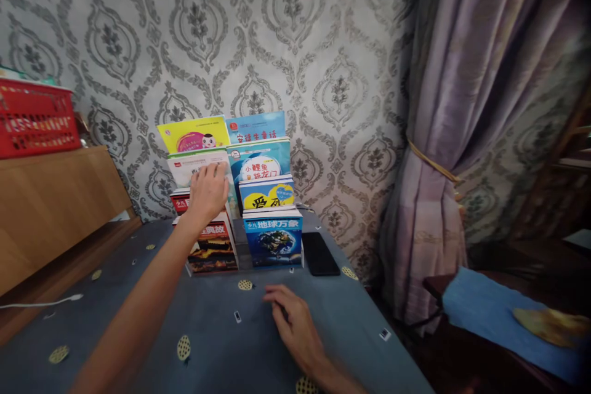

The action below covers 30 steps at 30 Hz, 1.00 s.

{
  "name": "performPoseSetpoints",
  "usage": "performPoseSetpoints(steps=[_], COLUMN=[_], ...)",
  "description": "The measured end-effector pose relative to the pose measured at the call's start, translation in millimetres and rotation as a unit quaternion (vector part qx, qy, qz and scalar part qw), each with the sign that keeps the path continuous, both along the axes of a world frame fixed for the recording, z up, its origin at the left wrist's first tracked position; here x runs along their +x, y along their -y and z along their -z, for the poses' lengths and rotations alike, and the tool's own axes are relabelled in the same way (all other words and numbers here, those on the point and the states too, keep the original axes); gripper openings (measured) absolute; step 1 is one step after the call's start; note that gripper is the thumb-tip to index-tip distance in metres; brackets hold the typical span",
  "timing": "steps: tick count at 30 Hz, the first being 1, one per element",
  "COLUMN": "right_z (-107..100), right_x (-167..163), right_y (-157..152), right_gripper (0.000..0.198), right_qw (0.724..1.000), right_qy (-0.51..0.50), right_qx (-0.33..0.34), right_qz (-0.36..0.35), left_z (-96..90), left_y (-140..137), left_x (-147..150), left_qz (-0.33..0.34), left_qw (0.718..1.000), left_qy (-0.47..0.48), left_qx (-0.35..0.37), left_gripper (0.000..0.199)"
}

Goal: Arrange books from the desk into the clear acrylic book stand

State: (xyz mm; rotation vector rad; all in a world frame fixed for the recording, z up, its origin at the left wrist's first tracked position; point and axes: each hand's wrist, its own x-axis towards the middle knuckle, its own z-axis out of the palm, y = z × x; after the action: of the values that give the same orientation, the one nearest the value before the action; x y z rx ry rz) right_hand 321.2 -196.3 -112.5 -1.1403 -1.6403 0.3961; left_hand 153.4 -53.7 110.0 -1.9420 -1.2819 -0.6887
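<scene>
My left hand (210, 189) reaches into the left column of upright books, its fingers laid against the cover of a whitish book (181, 171). Behind that stands a yellow book (194, 135); in front are a red-topped book (180, 203) and a dark book with a red heading (215, 252), partly covered by my wrist. My right hand (298, 329) is low over the tablecloth, fingers loosely stretched and holding nothing. Nearest to it in the right column is a blue book with a globe picture (273, 243), with a yellow-and-blue book (268, 197) and a teal book (261, 160) behind.
A black phone (320, 253) lies right of the books on the dark patterned tablecloth (221, 351). At left, a red basket (37, 117) stands on a wooden cabinet (60, 209), near a white cable (41, 303). A tied curtain (443, 135) hangs at right, above a blue cloth (489, 326).
</scene>
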Motion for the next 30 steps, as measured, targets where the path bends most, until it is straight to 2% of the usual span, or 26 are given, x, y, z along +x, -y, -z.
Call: performPoseSetpoints(steps=[2, 4, 6, 9, 11, 14, 17, 22, 25, 30], right_z=[-34.8, -83.3, -136.7, -203.7, -230.8, -247.8, -250.7, -251.5, -251.3, -249.7], right_x=[7.0, 14.0, 17.0, 10.4, 1.7, -9.2, -12.9, -11.6, -11.5, -11.9], right_y=[-10.9, -32.0, -60.3, -104.3, -128.4, -152.7, -164.2, -167.1, -165.7, -164.7], right_gripper=[0.034, 0.033, 0.032, 0.039, 0.043, 0.047, 0.043, 0.032, 0.033, 0.034], right_qw=[0.995, 0.980, 0.956, 0.920, 0.899, 0.871, 0.853, 0.826, 0.820, 0.830], right_qy=[0.035, 0.074, 0.114, 0.211, 0.283, 0.361, 0.392, 0.401, 0.404, 0.388], right_qx=[0.090, 0.187, 0.266, 0.317, 0.310, 0.289, 0.279, 0.311, 0.319, 0.322], right_qz=[0.001, 0.008, 0.043, 0.095, 0.127, 0.167, 0.204, 0.246, 0.252, 0.239], left_z=[-2.5, -5.0, -6.9, -7.0, -5.4, -2.6, -0.7, 1.3, 2.6, 4.1], left_y=[0.2, 0.2, 0.1, -1.1, -2.8, -6.0, -8.9, -11.9, -13.1, -11.9], left_x=[-2.1, -4.8, -7.4, -10.4, -11.9, -14.1, -16.2, -17.9, -17.7, -16.6], left_qz=[0.004, 0.009, 0.015, 0.030, 0.038, 0.043, 0.044, 0.047, 0.048, 0.043], left_qw=[1.000, 1.000, 1.000, 0.999, 0.999, 0.999, 0.998, 0.998, 0.998, 0.999], left_qy=[-0.006, -0.009, -0.011, -0.015, -0.017, -0.022, -0.027, -0.022, -0.018, -0.015], left_qx=[-0.007, -0.013, -0.020, -0.021, -0.017, -0.015, -0.019, -0.034, -0.035, -0.028], left_gripper=[0.040, 0.041, 0.043, 0.047, 0.050, 0.052, 0.053, 0.057, 0.059, 0.057])
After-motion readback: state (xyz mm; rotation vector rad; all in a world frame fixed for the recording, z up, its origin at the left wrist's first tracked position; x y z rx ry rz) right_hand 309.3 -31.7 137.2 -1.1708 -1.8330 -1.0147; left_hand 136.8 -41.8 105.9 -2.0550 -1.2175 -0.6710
